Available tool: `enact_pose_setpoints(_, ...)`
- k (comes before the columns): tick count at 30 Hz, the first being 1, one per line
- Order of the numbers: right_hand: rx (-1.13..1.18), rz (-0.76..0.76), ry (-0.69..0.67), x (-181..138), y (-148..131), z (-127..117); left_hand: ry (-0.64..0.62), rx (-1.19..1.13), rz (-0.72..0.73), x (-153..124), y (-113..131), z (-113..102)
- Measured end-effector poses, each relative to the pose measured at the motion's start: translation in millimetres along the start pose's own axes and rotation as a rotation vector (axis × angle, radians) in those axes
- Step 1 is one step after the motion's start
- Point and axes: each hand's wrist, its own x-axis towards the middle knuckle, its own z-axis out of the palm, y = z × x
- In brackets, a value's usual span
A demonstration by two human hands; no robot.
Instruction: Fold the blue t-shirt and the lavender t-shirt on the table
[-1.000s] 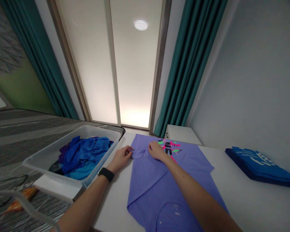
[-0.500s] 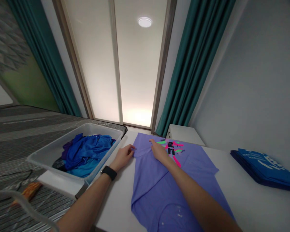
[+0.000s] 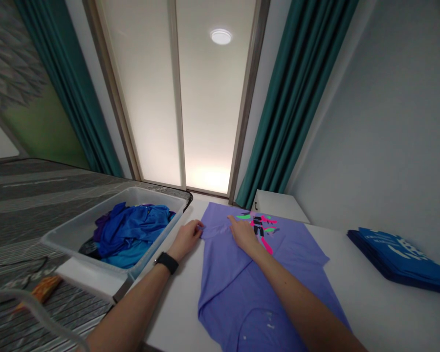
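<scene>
Since a second ago the bunched fold between the two hands has been smoothed out, and the right hand (image 3: 245,233) has slid a little away from the bin (image 3: 77,230), its fingers now stretched out where they were curled before. The left hand (image 3: 185,238) has hardly shifted.

The purple shirt (image 3: 238,288) lies spread flat on the white table (image 3: 370,308), just beside the bin on its right, with its near hem running out of the bottom of the view. The left hand sits between the bin and the shirt. Its thumb and fingertips are closed in a pinch on the shirt's edge on the side facing the bin, and a black watch (image 3: 166,262) is on that wrist.

The right hand rests on top of the shirt, on the side of the pinched edge away from the bin. It is open and flat, with the fingers pressed on the cloth and nothing held in them. Its forearm lies across the shirt's middle. Just past its fingertips, further from the bin, is a pink, green and black print (image 3: 260,227).

The bin is clear plastic and holds a heap of loose blue clothes (image 3: 132,230). Well apart from the bin, beyond the shirt, a stack of folded blue shirts (image 3: 396,256) sits on the same table. A small white cabinet (image 3: 278,208) stands behind the shirt's far end, to the right of the bin.
</scene>
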Motion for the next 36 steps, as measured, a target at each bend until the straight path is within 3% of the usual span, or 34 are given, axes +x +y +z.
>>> enact_pose_setpoints(3, 0.007, -0.005, 0.031, -2, 2, -3, 0.049, 0.052, 0.003, -1, 5, -5)
enact_pose_setpoints(7, 0.027, -0.085, 0.068, -14, 1, -8, 0.108, 0.204, 0.113, -9, 29, -11)
enact_pose_setpoints(11, 0.081, -0.271, 0.053, -29, -4, -2, -0.025, 0.336, 0.208, -25, 57, -3)
enact_pose_setpoints(13, 0.103, -0.282, 0.005, -34, -6, 5, -0.121, 0.389, 0.213, -34, 64, 3)
enact_pose_setpoints(17, 0.134, -0.224, -0.082, -39, -3, 14, -0.239, 0.441, 0.182, -45, 59, 11)
enact_pose_setpoints(23, 0.144, -0.175, -0.135, -39, -4, 7, -0.253, 0.483, 0.131, -49, 58, 5)
enact_pose_setpoints(27, 0.129, -0.186, -0.075, -32, -11, 3, -0.286, 0.478, 0.107, -49, 63, 3)
enact_pose_setpoints(36, 0.159, -0.196, -0.093, -26, -11, 14, -0.257, 0.356, 0.159, -52, 50, 3)
